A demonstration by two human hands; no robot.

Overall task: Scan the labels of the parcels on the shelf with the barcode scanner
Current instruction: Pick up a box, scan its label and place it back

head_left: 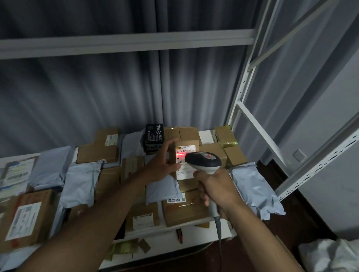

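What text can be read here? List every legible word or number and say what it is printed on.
"502D T098-41 41": label of the small cardboard parcel that the left hand holds, under the scanner's red beam.
"TY 5"(?): same label's top corner, uncertain.
White Chinese characters on the black box: too blurred.
Other parcels' labels: too small or blurred.

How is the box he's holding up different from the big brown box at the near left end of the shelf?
The held box is tipped up on edge, steadied by the left hand; the big box lies flat, untouched. The held box looks smaller. A red line from the barcode scanner, gripped in the right hand, crosses the held box's label; the big box's label has no such light. Both are brown cardboard with white labels.
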